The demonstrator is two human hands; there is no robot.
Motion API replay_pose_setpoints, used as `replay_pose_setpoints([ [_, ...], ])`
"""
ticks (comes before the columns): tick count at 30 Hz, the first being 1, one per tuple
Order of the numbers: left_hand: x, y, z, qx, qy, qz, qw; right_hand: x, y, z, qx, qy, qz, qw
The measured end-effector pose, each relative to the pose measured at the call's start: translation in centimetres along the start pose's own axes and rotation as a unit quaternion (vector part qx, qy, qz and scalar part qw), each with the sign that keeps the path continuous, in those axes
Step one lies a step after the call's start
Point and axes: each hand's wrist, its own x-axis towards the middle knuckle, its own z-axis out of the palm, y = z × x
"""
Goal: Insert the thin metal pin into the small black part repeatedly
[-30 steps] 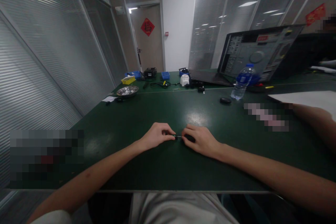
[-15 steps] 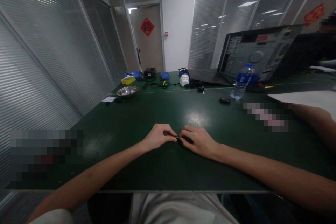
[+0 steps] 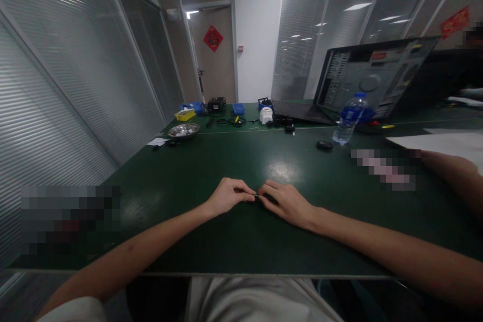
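Over the green tabletop (image 3: 211, 161), my left hand (image 3: 230, 195) and my right hand (image 3: 287, 204) meet fingertip to fingertip. Between them is a tiny, thin, light-coloured piece (image 3: 256, 195), too small to name. The thumb and forefinger of my left hand pinch one end of it. My right hand's thumb and fingers close on its other end, or right beside it. Most of the piece is hidden by the fingertips.
A metal dish (image 3: 183, 131) stands at the far left. A plastic bottle (image 3: 349, 119), a black mouse-like object (image 3: 324, 145) and an open computer case (image 3: 370, 80) are to the right. Another person's forearm (image 3: 451, 171) rests at the right edge. Small blue trays (image 3: 238, 108) line the back.
The fingertips of my two hands have shifted very slightly, and a little more of the small piece shows between them. The view has moved a touch; all else stays put.
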Motion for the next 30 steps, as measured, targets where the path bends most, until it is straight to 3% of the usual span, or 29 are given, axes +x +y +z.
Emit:
replay_pose_setpoints([
  [6,-0.1,0.6,-0.3,0.015,-0.025,0.030,0.999,-0.1,-0.2,-0.3,-0.014,-0.010,-0.006,1.000],
  [12,0.7,-0.1,-1.3,0.167,0.020,0.072,0.983,-0.1,-0.5,-0.6,-0.030,-0.017,-0.008,0.999],
  [18,0.7,-0.3,-1.6,0.263,-0.038,0.128,0.956,-0.2,-0.3,-0.4,-0.026,-0.010,-0.012,1.000],
  [30,-0.9,2.1,-0.7,0.251,-0.085,0.158,0.951,-0.3,-0.3,-0.3,-0.028,0.004,-0.009,1.000],
])
